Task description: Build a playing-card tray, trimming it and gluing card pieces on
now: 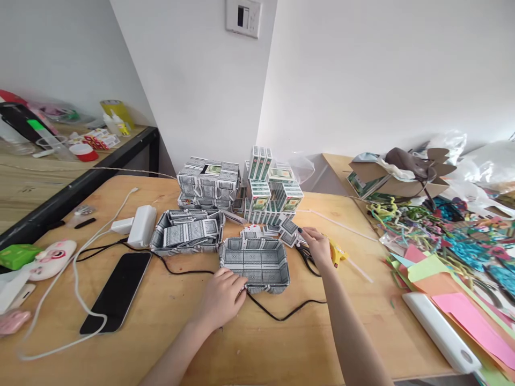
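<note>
An open tray folded from grey-backed playing cards [255, 258] stands before me on the wooden table. My left hand [223, 296] grips its near left corner, fingers bent against the wall. Past the tray's far right corner, my right hand [317, 245] pinches playing cards [288, 226] by their edge; how many it holds I cannot tell. More loose cards [257, 231] lie behind the tray. Left of it, a similar card tray [159, 236] contains many cards. Black-handled scissors [308, 260] and a yellow glue gun [338, 253] lie by my right hand.
Behind stand a closed block of folded cards [207, 182] and stacked card boxes [259, 195]. A phone [116, 292], white cable and white charger [142, 225] lie left. A black cord [281, 319] crosses the table. Colourful paper [462, 316] and craft scraps fill the right.
</note>
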`<state>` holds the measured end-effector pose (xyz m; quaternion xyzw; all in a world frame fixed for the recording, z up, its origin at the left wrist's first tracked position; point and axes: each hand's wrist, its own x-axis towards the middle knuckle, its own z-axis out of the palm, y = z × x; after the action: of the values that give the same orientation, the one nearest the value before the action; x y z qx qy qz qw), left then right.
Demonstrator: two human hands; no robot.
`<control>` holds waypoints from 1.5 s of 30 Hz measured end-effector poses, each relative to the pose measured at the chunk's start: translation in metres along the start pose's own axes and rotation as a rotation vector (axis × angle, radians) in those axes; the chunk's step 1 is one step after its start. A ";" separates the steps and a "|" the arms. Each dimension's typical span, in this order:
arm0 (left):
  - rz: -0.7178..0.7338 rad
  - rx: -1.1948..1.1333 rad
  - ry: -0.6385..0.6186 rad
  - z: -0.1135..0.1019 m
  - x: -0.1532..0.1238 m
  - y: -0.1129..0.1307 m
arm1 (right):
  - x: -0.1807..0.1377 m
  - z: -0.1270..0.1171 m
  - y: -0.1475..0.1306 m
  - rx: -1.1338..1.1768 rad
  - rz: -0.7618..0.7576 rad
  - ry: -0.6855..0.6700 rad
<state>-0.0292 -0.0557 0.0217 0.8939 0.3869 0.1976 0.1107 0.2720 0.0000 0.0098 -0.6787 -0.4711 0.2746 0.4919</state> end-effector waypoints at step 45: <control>-0.134 -0.450 0.162 0.005 0.088 -0.056 | -0.021 0.075 -0.039 -0.269 -0.353 -0.265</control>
<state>-0.0082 0.0465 0.0218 0.8003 0.3992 0.3421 0.2884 0.1865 0.0144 0.0163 -0.6036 -0.6748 0.2058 0.3715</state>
